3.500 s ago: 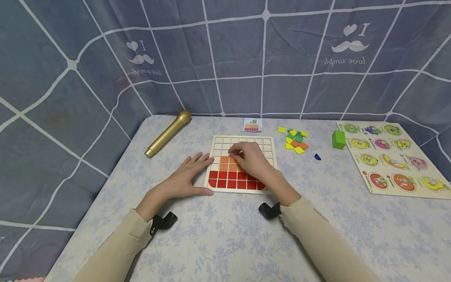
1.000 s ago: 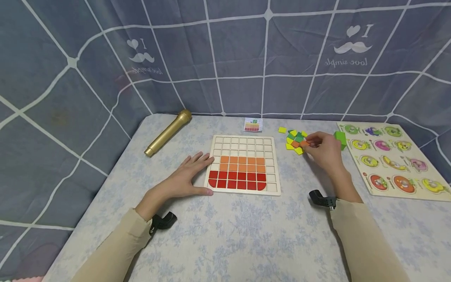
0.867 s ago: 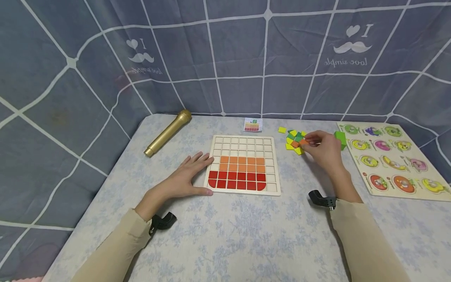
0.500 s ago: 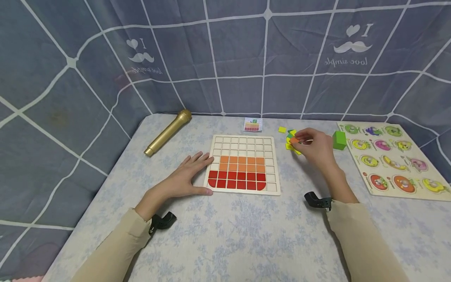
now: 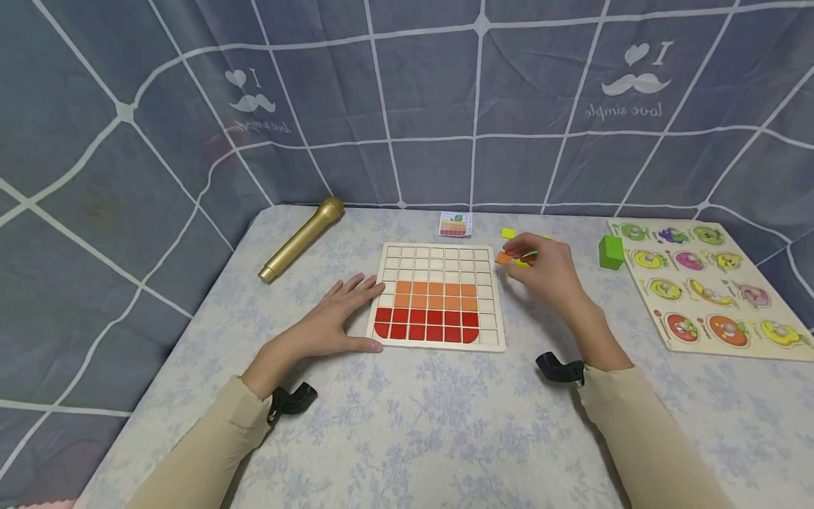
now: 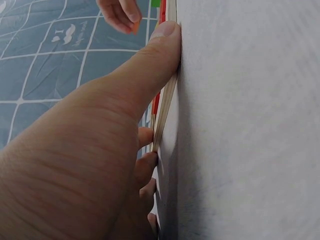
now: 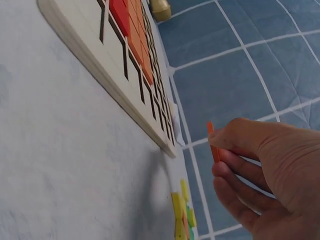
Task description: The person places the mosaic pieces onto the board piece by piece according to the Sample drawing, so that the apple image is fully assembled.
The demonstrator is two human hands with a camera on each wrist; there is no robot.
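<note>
In the head view a wooden grid board (image 5: 439, 343) lies mid-table, its lower rows filled with red tiles (image 5: 417, 324) and two rows of orange tiles (image 5: 436, 295). My left hand (image 5: 324, 326) is spread at the board's left side, fingers and thumb touching its edge. My right hand (image 5: 548, 267) pinches an orange tile (image 7: 213, 142) between thumb and fingers, off the table and just right of the board. Beneath that hand, mostly hidden in the head view, is a pile of yellow, green and orange tiles (image 7: 178, 215).
A small pattern card (image 5: 455, 224) lies behind the board. One yellow tile (image 5: 508, 232) sits apart from the pile. A gold microphone (image 5: 302, 239) lies at the left. To the right are a green block (image 5: 611, 252) and a fruit puzzle board (image 5: 715, 283).
The orange rows on the board have become fully visible. My right hand went from the board to the pile, took an orange tile and moved left with it. My left hand stayed.
</note>
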